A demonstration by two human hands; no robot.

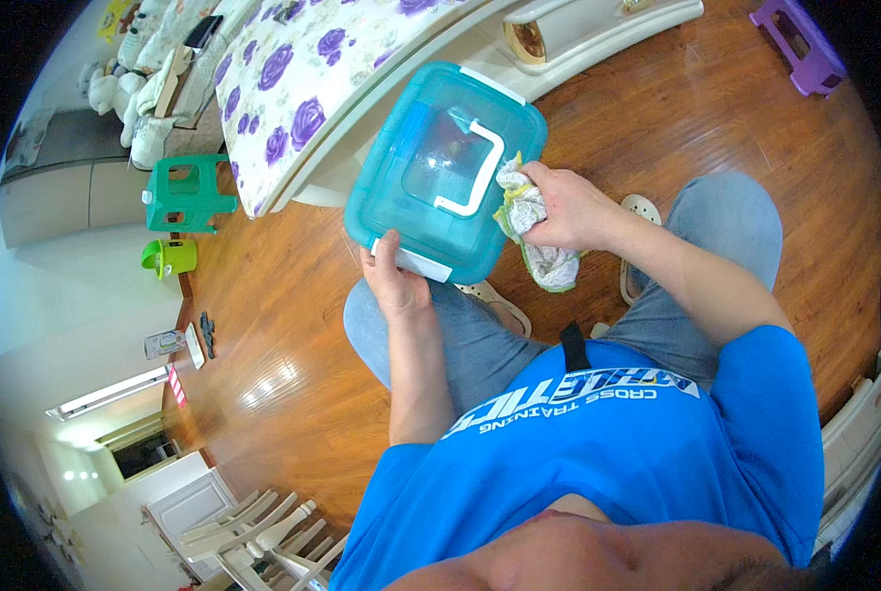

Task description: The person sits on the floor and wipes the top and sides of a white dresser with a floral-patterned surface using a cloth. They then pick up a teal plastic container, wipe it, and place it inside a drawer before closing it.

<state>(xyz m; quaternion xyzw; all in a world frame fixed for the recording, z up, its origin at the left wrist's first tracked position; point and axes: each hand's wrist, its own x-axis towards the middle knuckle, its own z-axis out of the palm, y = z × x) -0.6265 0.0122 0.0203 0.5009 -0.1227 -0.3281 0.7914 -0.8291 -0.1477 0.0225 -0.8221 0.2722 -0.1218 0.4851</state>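
Observation:
A teal translucent plastic storage box [388,173] is tilted in front of my knees, its lid facing me. The lid carries a white folding handle [490,173] and white side latches. My left hand [399,284] grips the box at its near latch [413,261], thumb on top. Bunched in my right hand [569,207] is a white cloth [551,266] with yellow-green edging, held at the lid's right edge. Part of the cloth hangs below the hand. Blurred shapes show through the lid, too unclear to name.
Beyond the box stands a low table with a purple-rose tablecloth [278,111]. A green plastic stool [189,193] and a lime bucket [176,256] are at the left. A purple stool [798,48] stands far right. Wooden chairs [263,535] are at lower left, on the wood floor [292,325].

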